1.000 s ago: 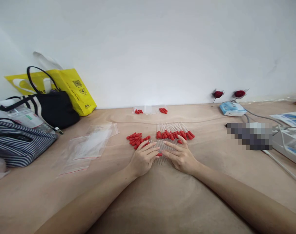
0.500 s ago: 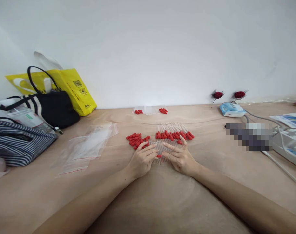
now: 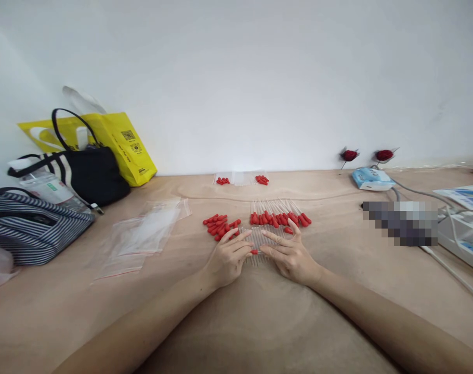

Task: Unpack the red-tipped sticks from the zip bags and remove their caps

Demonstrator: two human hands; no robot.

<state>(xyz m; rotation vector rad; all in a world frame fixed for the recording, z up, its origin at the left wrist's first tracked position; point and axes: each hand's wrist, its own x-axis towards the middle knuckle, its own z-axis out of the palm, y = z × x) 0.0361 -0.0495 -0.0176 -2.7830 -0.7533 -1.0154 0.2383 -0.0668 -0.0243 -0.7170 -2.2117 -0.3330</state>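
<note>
My left hand (image 3: 226,258) and my right hand (image 3: 289,254) lie flat on the table, fingers stretched toward each other over a bunch of clear thin tubes (image 3: 260,240). One red cap (image 3: 254,252) shows between the fingertips. Just beyond the hands is a row of clear tubes with red caps (image 3: 279,218). A loose heap of red caps (image 3: 220,224) lies left of it, close to my left hand's fingertips.
Clear zip bags (image 3: 143,236) lie at the left. Further left stand a striped bag (image 3: 34,226), a black bag (image 3: 92,174) and a yellow bag (image 3: 123,143). Two small bags of red caps (image 3: 242,179) lie by the wall. Cables, a blue pack (image 3: 372,178) and boxes are at the right.
The hands have hardly moved on the tubes; the view has shifted slightly to the left and down.
</note>
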